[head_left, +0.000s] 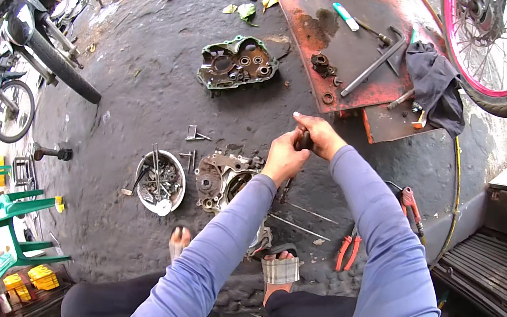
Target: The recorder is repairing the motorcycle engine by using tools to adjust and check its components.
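Both my hands meet above the ground at the middle of the view. My left hand [285, 157] is closed around a dark tool handle [303, 141], part of which shows between the hands. My right hand [320, 134] closes on its upper end, thumb stretched to the left. A thin dark shaft seems to run down from the grip, but my left hand and forearm hide most of it. Just below lies a metal engine crankcase half [213, 182], partly covered by my left arm. Beside it stands a white bowl [179, 203] of bolts and small metal parts.
Farther off lies another crankcase piece [239, 63]. A red-edged metal sheet [300, 33] carries a T-handle wrench [374, 68] and a dark cloth [435, 81]. Red-handled pliers [348, 250] lie by my right arm. A pink-rimmed wheel [486, 89], parked motorcycles [51, 53] and a green chair [9, 213] stand around.
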Available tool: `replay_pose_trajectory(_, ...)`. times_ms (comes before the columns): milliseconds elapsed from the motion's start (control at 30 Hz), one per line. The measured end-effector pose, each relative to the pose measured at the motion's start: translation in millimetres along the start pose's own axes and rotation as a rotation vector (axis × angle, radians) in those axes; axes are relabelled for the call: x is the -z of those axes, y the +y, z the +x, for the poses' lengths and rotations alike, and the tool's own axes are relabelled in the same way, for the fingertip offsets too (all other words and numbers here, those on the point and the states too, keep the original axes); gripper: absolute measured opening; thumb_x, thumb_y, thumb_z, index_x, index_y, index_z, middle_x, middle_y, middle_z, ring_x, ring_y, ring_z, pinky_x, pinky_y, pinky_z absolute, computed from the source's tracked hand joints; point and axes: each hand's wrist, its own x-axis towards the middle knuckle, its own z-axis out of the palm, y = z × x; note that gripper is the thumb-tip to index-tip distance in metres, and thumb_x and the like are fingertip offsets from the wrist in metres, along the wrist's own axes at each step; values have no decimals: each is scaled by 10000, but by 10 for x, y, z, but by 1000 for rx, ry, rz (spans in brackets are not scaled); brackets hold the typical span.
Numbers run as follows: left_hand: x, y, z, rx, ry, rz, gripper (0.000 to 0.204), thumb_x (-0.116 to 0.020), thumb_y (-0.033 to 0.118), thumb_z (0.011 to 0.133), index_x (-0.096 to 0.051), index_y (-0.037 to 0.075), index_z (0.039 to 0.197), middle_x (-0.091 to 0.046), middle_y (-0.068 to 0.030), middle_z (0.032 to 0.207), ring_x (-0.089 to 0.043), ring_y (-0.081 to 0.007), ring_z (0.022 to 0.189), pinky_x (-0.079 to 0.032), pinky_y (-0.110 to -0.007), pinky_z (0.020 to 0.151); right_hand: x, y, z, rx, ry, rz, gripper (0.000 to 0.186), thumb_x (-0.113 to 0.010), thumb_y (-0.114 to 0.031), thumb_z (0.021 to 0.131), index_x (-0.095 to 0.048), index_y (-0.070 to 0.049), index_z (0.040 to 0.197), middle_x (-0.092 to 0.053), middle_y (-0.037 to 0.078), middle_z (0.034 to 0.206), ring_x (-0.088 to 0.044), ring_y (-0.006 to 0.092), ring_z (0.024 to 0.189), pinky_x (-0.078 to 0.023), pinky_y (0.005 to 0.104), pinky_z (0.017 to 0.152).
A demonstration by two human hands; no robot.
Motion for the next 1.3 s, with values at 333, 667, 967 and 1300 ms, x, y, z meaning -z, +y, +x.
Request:
replay_pose_trajectory(333,-174,259,111,33,185,-23,416,-670,397,929,-707,-18,946,-719,-128,792,-677,-177,750,-523,-362,708,-89,73,-38,69,169,126,384,-736,-470,906,-608,-113,846,-589,14,659,-553,142,549,-436,327,505)
replay_pose_trajectory(667,-362,212,161,17,457,-468,380,-716,198,929,-530,16,652,-503,50,584,-412,-52,558,-357,-284,482,-74,318,274,359,145,98,317,-674,-200,917,-511,-129,654,-448,-39,575,-387,102,478,-318,318,439)
replay_pose_trajectory(967,-356,329,-324,-308,223,-393,351,-768,38,845,-438,81,734,-465,30,717,-390,-63,658,-306,-241,574,90,406,263,137,274,281,306,-684,-291,948,-464,-162,780,-417,-48,590,-381,74,465,-294,265,405)
replay_pose_trajectory(1300,26,-224,-140,111,-470,-688,1006,-751,201,823,-120,117,1601,-378,-172,1484,-430,-279,1326,-387,-424,1082,158,321,-129,242,415,422,311,-714,-351,944,-531,-110,870,-429,-45,616,-390,64,471,-348,262,424)
